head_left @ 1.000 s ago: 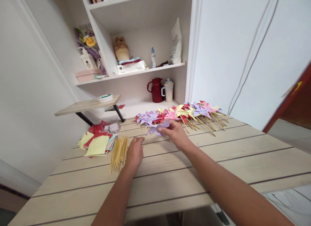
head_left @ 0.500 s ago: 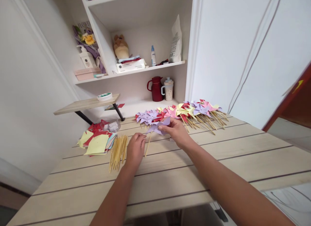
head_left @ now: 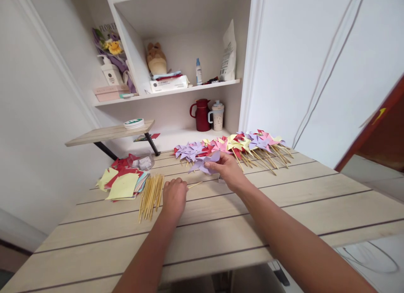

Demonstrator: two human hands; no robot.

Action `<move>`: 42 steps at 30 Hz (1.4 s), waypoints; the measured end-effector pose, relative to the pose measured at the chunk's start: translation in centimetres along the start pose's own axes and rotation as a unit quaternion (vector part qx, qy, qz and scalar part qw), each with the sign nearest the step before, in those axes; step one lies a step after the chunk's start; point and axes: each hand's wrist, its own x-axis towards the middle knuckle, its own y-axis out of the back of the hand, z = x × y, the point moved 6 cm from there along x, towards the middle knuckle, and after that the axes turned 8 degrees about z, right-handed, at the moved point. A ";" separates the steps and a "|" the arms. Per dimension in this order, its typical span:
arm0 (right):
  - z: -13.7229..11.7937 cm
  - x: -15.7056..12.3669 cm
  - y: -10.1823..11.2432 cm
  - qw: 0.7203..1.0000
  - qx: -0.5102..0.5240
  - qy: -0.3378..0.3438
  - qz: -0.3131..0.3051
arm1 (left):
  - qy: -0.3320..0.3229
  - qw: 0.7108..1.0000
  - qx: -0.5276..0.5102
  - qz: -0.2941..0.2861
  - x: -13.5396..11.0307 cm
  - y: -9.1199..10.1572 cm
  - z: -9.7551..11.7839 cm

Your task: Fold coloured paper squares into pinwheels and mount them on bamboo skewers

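Note:
My right hand pinches a purple paper pinwheel head just above the wooden table. My left hand is closed on a single wooden stick, which points right toward the pinwheel head. A loose bundle of wooden sticks lies just left of my left hand. Behind my hands, a row of finished pinwheels in purple, pink, yellow and red lies along the table's far edge.
A pile of yellow, red and blue paper squares sits at the table's left, with a small clear container behind it. A shelf unit holds a red jug, a cup, bottles and a plush toy.
My left hand has picked one stick out of the bundle and turned it to point toward the pinwheel head. My right hand has stayed nearly still.

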 end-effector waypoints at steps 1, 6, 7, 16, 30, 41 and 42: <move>0.0 0.0 0.0 1.000 0.002 0.000 0.000 | -0.009 1.000 0.008 -0.002 0.1 0.0 0.3; 0.3 0.0 0.1 1.000 0.011 -0.011 -0.001 | -0.040 0.999 -0.004 -0.010 0.5 0.2 1.8; 0.6 0.0 0.1 1.000 0.017 -0.018 0.004 | -0.045 0.999 -0.009 -0.010 0.5 0.2 2.0; 4.5 -0.6 -1.2 0.982 0.134 -0.131 0.029 | -0.003 0.999 -0.043 0.028 0.7 -0.7 0.7; 6.9 -1.0 -1.7 0.946 0.243 -0.179 0.116 | 0.067 0.986 -0.147 0.050 0.7 -0.8 0.7; 7.2 -0.4 -1.3 0.933 0.294 -0.174 0.117 | 0.030 0.979 -0.194 0.047 0.4 -1.6 0.9; 7.1 -0.4 -1.2 0.932 0.297 -0.172 0.116 | 0.026 0.979 -0.196 0.050 0.4 -1.6 1.0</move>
